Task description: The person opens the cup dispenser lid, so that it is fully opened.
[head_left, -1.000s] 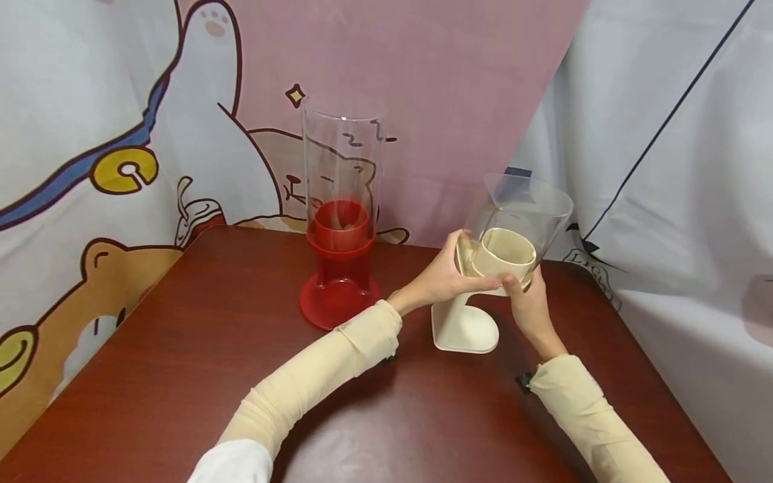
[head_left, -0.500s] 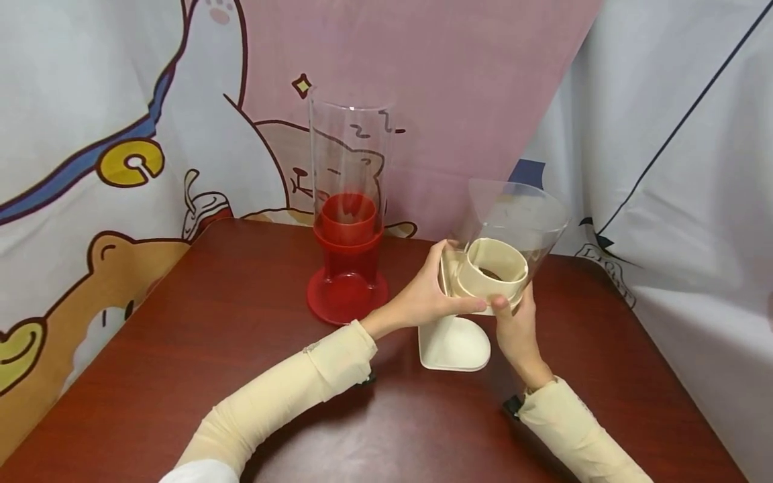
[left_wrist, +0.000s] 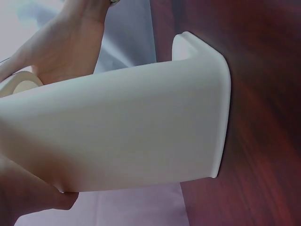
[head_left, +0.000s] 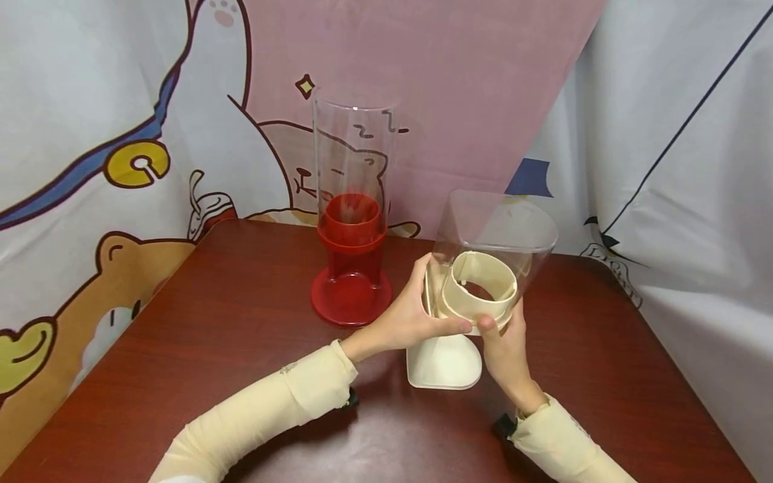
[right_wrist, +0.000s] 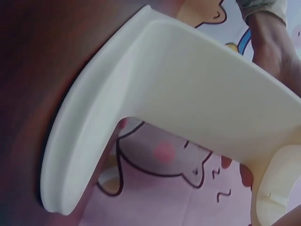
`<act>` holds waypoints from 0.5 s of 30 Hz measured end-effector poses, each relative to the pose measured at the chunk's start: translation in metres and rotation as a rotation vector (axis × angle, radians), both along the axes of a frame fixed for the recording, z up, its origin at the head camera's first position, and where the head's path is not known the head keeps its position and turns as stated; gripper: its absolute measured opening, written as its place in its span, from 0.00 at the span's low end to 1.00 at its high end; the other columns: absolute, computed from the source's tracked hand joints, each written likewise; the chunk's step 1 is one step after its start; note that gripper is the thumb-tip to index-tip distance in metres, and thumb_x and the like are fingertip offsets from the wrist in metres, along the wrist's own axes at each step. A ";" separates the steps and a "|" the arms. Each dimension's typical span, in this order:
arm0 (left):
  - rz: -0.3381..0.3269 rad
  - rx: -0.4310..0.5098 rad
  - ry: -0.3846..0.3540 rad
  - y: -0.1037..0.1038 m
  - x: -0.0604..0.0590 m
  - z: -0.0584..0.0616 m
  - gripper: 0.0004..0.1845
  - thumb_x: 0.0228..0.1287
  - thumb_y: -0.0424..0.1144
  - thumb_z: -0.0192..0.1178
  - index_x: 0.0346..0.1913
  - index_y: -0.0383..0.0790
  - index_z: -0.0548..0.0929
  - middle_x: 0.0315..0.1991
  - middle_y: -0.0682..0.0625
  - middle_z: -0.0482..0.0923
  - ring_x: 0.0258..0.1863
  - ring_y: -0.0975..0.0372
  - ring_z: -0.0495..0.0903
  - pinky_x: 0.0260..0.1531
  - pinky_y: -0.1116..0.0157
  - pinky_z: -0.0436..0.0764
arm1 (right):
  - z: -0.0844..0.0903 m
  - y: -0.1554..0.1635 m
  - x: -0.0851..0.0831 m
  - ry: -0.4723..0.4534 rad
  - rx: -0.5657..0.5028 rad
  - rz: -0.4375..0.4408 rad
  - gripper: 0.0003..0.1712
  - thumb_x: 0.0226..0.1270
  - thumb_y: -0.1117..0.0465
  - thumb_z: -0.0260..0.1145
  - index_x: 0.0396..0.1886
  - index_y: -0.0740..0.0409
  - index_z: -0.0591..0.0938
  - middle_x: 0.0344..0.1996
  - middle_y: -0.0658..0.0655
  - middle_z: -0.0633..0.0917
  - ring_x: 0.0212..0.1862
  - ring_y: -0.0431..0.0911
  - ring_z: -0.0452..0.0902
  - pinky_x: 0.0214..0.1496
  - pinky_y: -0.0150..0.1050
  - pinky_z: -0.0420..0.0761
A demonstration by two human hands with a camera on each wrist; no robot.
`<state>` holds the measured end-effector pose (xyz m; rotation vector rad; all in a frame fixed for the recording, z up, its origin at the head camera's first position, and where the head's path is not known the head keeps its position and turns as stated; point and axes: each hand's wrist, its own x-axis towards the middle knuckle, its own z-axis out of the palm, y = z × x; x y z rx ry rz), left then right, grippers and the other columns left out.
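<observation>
Both hands hold a cream plastic stand (head_left: 445, 365) with a flat rounded foot, a flat back and a ring collar (head_left: 468, 307) at the top. A clear plastic sleeve (head_left: 501, 227) surrounds the collar and rises above it, leaning slightly away. My left hand (head_left: 406, 320) grips the back and left side, its thumb along the front of the collar. From the right, my right hand (head_left: 506, 349) grips the collar, its thumb beside the left thumb. In the left wrist view the stand's plain back (left_wrist: 127, 132) fills the middle, its foot close over the wood.
A red stand (head_left: 353, 302) with a tall clear tube (head_left: 356, 154) stands upright on the dark red-brown table (head_left: 241, 288), left of the cream one. Behind the table hangs a cartoon-printed cloth (head_left: 453, 87); a white cloth (head_left: 676, 188) hangs at the right.
Both hands have brought the cream stand with its clear sleeve left and nearer to me. The head view has shifted slightly; the red stand keeps its place.
</observation>
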<state>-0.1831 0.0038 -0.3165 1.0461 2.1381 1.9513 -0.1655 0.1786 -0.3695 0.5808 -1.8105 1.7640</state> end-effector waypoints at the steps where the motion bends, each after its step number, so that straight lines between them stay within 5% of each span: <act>1: 0.002 -0.005 -0.004 -0.002 0.002 0.000 0.49 0.41 0.35 0.70 0.63 0.44 0.47 0.59 0.49 0.62 0.57 0.61 0.67 0.55 0.68 0.69 | 0.000 -0.003 0.002 -0.001 -0.008 0.013 0.48 0.51 0.41 0.64 0.64 0.61 0.57 0.55 0.62 0.69 0.53 0.47 0.69 0.55 0.27 0.69; 5: 0.019 -0.049 -0.015 -0.012 0.009 0.001 0.51 0.42 0.39 0.71 0.64 0.47 0.46 0.59 0.51 0.60 0.58 0.64 0.65 0.57 0.66 0.67 | 0.002 -0.013 0.011 -0.017 -0.026 0.050 0.47 0.53 0.42 0.64 0.65 0.59 0.55 0.56 0.64 0.66 0.55 0.49 0.68 0.56 0.28 0.70; 12: 0.144 -0.111 0.161 -0.009 -0.008 -0.038 0.64 0.31 0.76 0.57 0.69 0.51 0.38 0.67 0.56 0.47 0.66 0.69 0.52 0.64 0.57 0.58 | 0.009 -0.014 0.018 -0.073 0.028 0.104 0.47 0.54 0.44 0.64 0.67 0.56 0.52 0.59 0.61 0.64 0.58 0.48 0.66 0.57 0.27 0.68; 15: 0.168 -0.148 0.194 -0.010 -0.007 -0.041 0.66 0.29 0.74 0.60 0.69 0.51 0.35 0.67 0.56 0.46 0.66 0.68 0.51 0.64 0.56 0.59 | 0.023 -0.007 0.017 -0.051 0.058 0.159 0.48 0.53 0.46 0.65 0.67 0.57 0.52 0.60 0.62 0.63 0.58 0.51 0.65 0.58 0.28 0.67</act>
